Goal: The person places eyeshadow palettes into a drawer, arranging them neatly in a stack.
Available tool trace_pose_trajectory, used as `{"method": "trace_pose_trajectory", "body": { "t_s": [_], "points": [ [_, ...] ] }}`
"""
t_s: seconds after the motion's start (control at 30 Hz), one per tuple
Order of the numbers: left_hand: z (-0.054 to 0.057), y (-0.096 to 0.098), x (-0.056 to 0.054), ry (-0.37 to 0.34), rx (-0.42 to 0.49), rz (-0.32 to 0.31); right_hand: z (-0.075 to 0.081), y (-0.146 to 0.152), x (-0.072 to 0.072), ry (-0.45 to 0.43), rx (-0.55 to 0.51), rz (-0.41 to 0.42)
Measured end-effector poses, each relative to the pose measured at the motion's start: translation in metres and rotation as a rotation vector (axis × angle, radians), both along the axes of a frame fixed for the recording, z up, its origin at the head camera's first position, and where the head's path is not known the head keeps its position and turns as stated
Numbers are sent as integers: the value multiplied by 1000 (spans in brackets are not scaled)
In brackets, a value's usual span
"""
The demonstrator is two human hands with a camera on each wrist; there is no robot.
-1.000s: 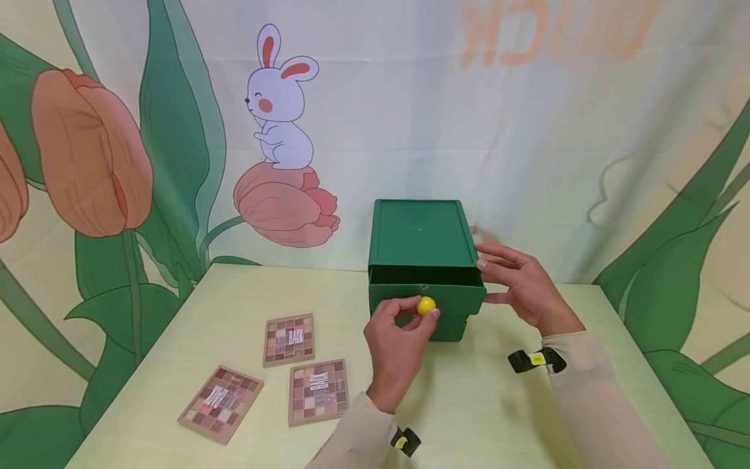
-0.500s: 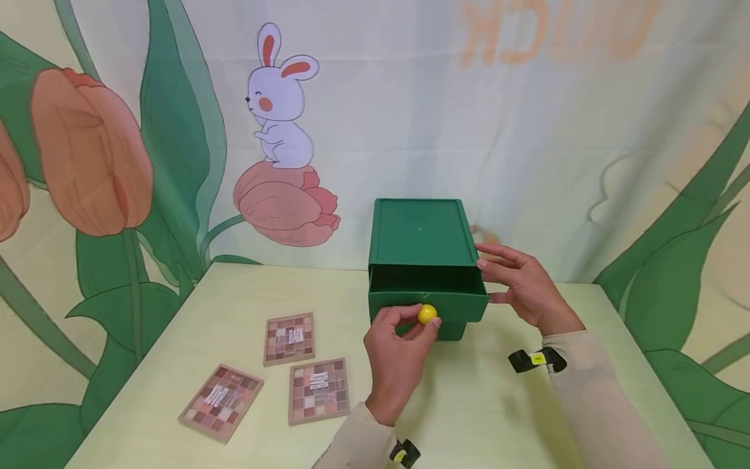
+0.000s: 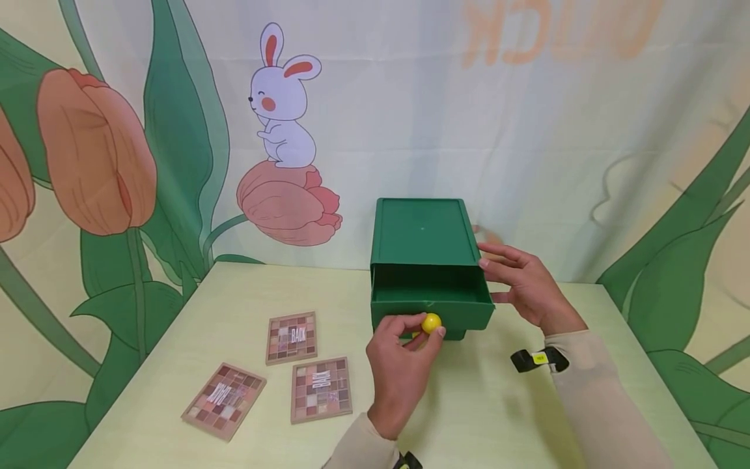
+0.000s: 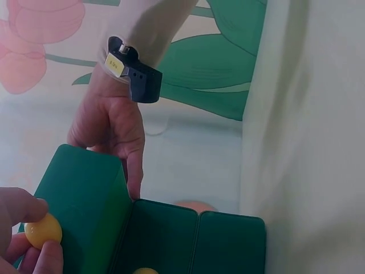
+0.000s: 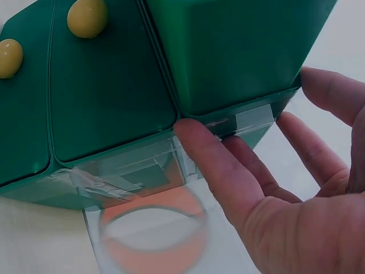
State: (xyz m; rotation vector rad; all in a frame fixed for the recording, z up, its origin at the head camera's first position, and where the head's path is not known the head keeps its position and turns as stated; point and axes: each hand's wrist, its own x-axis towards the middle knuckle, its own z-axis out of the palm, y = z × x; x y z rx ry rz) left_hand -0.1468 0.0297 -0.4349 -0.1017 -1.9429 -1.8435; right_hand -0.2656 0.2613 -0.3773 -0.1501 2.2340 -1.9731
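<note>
A small green drawer cabinet stands at the back of the table, its top drawer pulled out partway. The inside I can see of that drawer is bare green. My left hand pinches the round yellow knob on the drawer front between thumb and fingers. At the cabinet's right side is my right hand, fingers spread and fairly straight. In the right wrist view its fingertips touch the cabinet's side wall, which has clear tape on it. Two lower drawers with yellow knobs look closed there.
Three flat palettes with checkered covers lie left on the table: one at the back, one nearer the middle, one at the front left. A printed curtain hangs right behind the cabinet.
The left hand has drawn the top drawer further out toward me, widening the gap below the cabinet's top. The right hand has stayed against the side.
</note>
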Motion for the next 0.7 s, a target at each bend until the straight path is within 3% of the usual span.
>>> {"method": "trace_pose_trajectory", "body": {
  "t_s": [0.7],
  "points": [
    [-7, 0, 30, -11, 46, -7, -1, 0, -1, 2, 21, 6]
  ]
}}
